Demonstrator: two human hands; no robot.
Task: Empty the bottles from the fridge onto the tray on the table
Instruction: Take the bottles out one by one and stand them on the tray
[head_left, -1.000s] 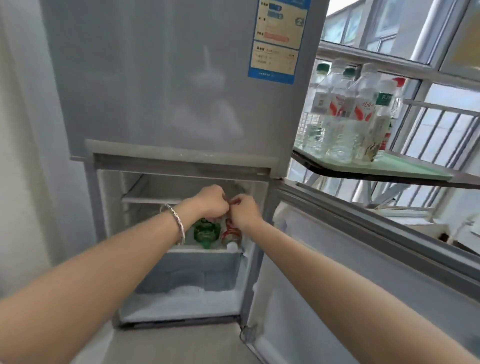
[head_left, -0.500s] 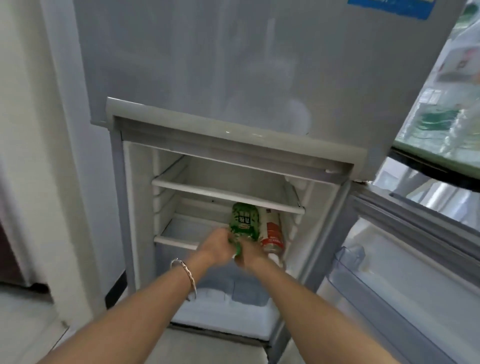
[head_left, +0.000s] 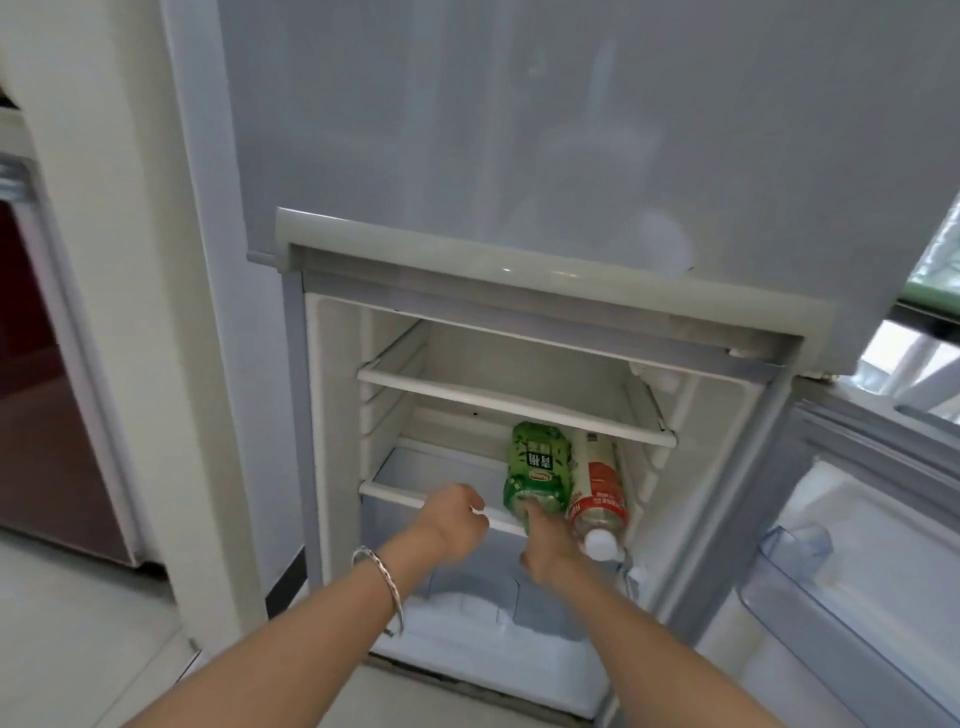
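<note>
Two bottles lie side by side on the lower shelf (head_left: 415, 493) of the open fridge compartment, necks towards me. The green bottle (head_left: 537, 470) is on the left, and my right hand (head_left: 550, 548) is closed around its neck end. Touching it on the right is the red-labelled bottle (head_left: 597, 491), its white cap jutting past the shelf edge. My left hand (head_left: 452, 519), with a bracelet on the wrist, is a loose fist at the shelf's front edge, left of the green bottle, holding nothing. A sliver of the green tray (head_left: 935, 283) shows at the far right.
The upper shelf (head_left: 493, 395) is bare. The fridge door (head_left: 857, 571) stands open to the right, with clear door bins. Frost lies on the compartment floor (head_left: 467, 608). A white wall and a dark red cabinet (head_left: 47, 389) are on the left.
My left hand has drawn away from the bottles to the shelf edge. My right hand stays on the green bottle's neck. The view has swung left and down, so the table's bottles are out of sight.
</note>
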